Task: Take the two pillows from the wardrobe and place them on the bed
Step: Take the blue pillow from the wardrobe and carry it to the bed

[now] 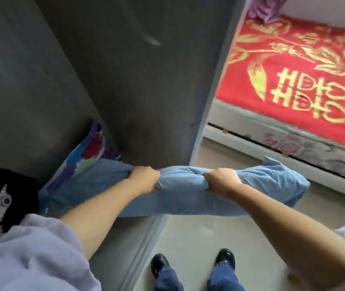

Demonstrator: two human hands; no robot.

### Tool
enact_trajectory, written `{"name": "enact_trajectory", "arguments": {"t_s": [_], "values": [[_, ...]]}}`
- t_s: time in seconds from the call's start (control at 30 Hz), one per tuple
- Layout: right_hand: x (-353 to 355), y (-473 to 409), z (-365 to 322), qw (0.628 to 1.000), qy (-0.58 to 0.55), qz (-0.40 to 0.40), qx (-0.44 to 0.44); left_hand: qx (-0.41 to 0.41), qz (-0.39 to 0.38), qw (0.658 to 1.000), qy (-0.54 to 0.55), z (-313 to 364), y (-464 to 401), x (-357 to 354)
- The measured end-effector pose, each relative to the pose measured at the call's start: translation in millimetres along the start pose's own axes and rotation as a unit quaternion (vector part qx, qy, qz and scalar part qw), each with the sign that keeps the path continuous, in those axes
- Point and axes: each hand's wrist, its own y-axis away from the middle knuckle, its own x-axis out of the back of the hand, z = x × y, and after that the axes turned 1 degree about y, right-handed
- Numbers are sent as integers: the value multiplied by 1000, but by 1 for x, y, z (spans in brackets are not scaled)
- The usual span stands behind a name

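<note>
We note left hand (144, 178) and right hand (222, 180) fingers clenched on blue pillow (184, 196) (frame centre), bed (306, 80) upper right, wardrobe (104, 70) left.

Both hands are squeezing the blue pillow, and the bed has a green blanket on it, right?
Not quite. Both hands, left and right, do grip the blue pillow, but the head view shows the blanket on the bed is red with gold patterns, not green.

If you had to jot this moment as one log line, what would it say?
left hand: gripping blue pillow | right hand: gripping it too | pillow: partly out of wardrobe | bed: no pillow seen
</note>
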Motion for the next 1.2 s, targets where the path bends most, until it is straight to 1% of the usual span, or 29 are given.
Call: {"name": "enact_trajectory", "arguments": {"t_s": [0.23, 0.43, 0.57, 0.67, 0.77, 0.83, 1.07, 1.13, 1.2], "values": [[15, 109, 148, 996, 32, 26, -73, -92, 34, 994, -49, 155, -40, 85], [11, 186, 281, 989, 39, 36, -140, -135, 69, 985, -82, 293, -77, 160], [10, 219, 358, 984, 39, 55, -167, -151, 82, 981, -86, 363, -103, 202], [16, 226, 401, 981, 44, 73, -173, -161, 90, 979, -89, 394, -125, 228], [26, 221, 435, 980, 46, 92, -171, -163, 99, 978, -85, 409, -151, 250], [34, 210, 459, 979, 46, 91, -176, -166, 100, 977, -87, 416, -173, 269], [68, 162, 560, 972, 43, 88, -214, -180, 101, 971, -121, 445, -278, 358], [80, 150, 589, 970, 29, 96, -223, -188, 99, 969, -130, 454, -308, 389], [95, 144, 617, 966, 18, 111, -234, -196, 114, 963, -143, 464, -333, 420]]}}
